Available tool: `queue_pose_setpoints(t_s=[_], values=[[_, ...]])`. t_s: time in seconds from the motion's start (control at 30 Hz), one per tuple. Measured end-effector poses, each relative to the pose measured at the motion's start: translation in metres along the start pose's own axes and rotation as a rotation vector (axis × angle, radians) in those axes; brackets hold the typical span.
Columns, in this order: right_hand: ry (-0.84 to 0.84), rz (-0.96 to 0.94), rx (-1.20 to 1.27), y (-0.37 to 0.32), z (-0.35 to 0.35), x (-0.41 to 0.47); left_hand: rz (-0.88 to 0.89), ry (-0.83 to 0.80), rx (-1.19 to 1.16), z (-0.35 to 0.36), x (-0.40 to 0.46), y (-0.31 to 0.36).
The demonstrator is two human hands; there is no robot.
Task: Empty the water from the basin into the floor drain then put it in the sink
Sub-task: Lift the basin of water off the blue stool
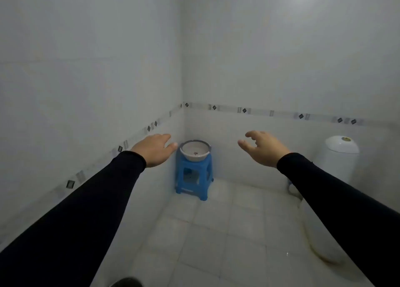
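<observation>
Both hands, left hand (154,150) and right hand (263,149), reach empty with fingers wide toward the far basin (195,150) on the stool (194,174); an uneven lift could slop water on the floor (216,232)

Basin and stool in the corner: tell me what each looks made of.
Basin: probably glazed ceramic or enamel, judging by the glossy white inside and darker rim; too small to be sure. Stool: moulded blue plastic, with uniform colour and cut-out sides.

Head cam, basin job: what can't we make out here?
- Floor drain and sink: not in the head view.
- Water level in the basin: too far and small to tell.
- Toilet: partly hidden by the right sleeve.
- Dark shape at bottom edge: cut off.
- Left hand and right hand are empty.
</observation>
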State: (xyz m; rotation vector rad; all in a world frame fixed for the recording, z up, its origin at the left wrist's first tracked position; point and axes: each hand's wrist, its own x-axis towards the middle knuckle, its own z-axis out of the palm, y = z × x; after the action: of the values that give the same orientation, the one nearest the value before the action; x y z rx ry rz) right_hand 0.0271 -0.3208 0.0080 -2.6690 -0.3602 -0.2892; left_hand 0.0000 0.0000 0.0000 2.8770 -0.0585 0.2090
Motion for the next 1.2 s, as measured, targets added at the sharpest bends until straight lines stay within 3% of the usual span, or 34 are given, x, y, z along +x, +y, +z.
queue_pose_setpoints(t_s=[0.47,0.73,1.2], values=[[-0.104,0.234,0.082,-0.030,0.109,0.129,-0.010,-0.122,-0.004,0.032,0.138,-0.131],[-0.146,0.308,0.159,-0.014,0.168,0.227,-0.064,-0.169,-0.075,0.071,0.230,-0.163],[-0.263,0.252,0.101,0.069,0.244,0.436,-0.192,-0.252,-0.141,0.147,0.431,-0.175]])
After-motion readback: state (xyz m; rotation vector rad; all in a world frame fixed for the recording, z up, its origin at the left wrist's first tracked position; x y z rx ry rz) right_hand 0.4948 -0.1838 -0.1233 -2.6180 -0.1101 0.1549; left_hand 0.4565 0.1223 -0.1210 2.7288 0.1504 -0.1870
